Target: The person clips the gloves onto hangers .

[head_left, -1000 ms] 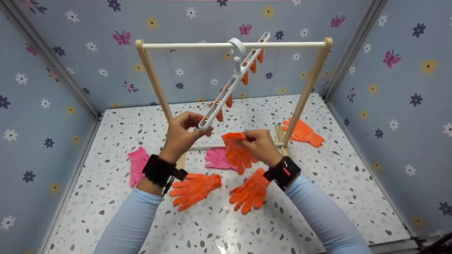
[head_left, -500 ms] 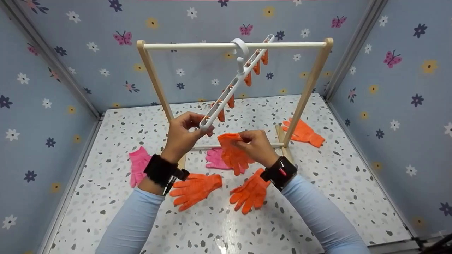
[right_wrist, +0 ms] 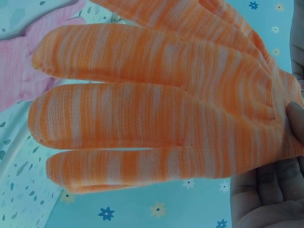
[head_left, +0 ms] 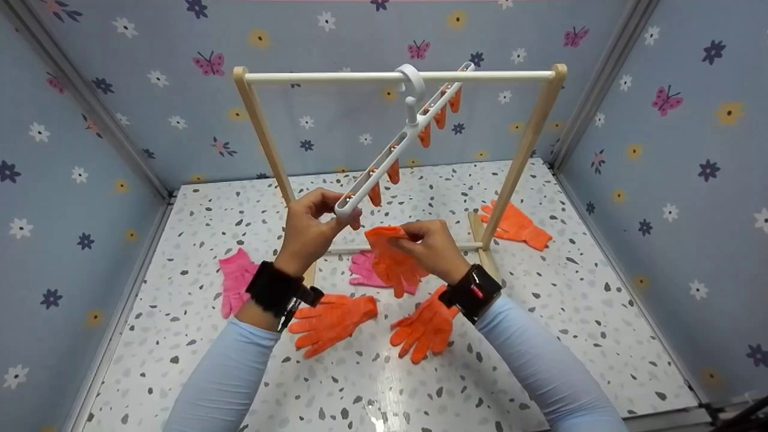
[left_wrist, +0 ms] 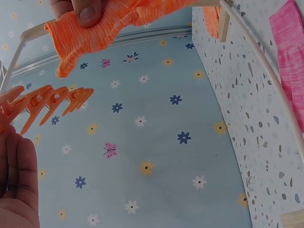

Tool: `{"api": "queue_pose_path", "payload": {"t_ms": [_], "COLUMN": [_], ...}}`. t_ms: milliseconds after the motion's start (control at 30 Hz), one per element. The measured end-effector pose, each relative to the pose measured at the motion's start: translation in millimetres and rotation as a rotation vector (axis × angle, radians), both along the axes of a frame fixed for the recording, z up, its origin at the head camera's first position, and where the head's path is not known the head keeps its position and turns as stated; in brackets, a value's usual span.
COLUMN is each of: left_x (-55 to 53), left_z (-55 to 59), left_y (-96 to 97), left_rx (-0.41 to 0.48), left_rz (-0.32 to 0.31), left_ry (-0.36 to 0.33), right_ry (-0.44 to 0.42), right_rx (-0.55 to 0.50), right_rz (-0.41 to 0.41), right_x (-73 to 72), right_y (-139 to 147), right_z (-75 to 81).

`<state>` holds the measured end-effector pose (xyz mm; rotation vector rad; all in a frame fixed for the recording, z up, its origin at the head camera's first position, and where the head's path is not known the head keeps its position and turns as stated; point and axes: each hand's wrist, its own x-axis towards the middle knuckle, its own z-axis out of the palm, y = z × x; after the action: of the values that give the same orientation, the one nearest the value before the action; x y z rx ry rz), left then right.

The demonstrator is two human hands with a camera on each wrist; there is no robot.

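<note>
A white clip hanger with a row of orange clothespins hangs by its hook from the crossbar of a wooden stand. My left hand is at the hanger's near end, pinching its last clothespin. With thumb and fingers my right hand grips an orange knitted glove by its cuff. The glove's fingers dangle downward in the head view and spread across the right wrist view. Its cuff is just below and to the right of the clothespin in my left hand.
The wooden stand straddles the speckled table. Two orange gloves, one at left and one at right, lie in front; another orange glove is at the back right. Pink gloves lie left and behind.
My right hand has moved slightly left with the orange glove, bringing its cuff closer to the hanger's near end. The hanger has swung a little, its far end shifting right.
</note>
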<state>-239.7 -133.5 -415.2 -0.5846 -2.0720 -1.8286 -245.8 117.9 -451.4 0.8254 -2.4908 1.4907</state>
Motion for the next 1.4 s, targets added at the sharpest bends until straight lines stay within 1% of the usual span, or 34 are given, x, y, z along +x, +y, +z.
{"api": "queue_pose_path", "payload": {"t_ms": [100,233,400,533,633,900,1133,1233,1400], "left_x": [0.1,0.2,0.2,-0.1,-0.6,-0.6,-0.9,-1.6,-2.1], "left_z": [0.9,2.0,3.0,3.3,3.2,3.5,2.7,1.9,1.4], "left_y": [0.9,1.3,1.5,1.7,1.6,3.6,6.2,6.7,7.1], "left_rx": [0.010,0.011,0.022,0.027,0.024,0.003,0.023,0.023,0.034], "left_rz": [-0.009,-0.009,0.003,0.013,0.022,0.061,0.038,0.036,0.028], "left_ry": [0.017,0.020,0.016,0.032,0.046,0.048,0.054,0.050,0.040], "right_ry": [0.002,0.004,-0.021,-0.036,-0.038,-0.058,-0.062,-0.053,-0.041], "right_rx": [-0.007,-0.015,-0.014,-0.012,-0.014,-0.012,-0.049,-0.047,-0.044], "right_rz": [0.011,0.018,0.022,0.025,0.034,0.052,0.058,0.057,0.079], "right_x": [0.0,-1.5,-3.1,-4.1,-5.2,-7.0,-8.5,-9.4,-11.3], "right_y": [-1.3,-3.0,-5.8,-8.5,-10.7,-16.1,-21.3,-22.4,-23.5], "right_z": [0.3,-0.9,-1.5,-0.6,0.5,2.3,4.7,6.3,8.1]}}
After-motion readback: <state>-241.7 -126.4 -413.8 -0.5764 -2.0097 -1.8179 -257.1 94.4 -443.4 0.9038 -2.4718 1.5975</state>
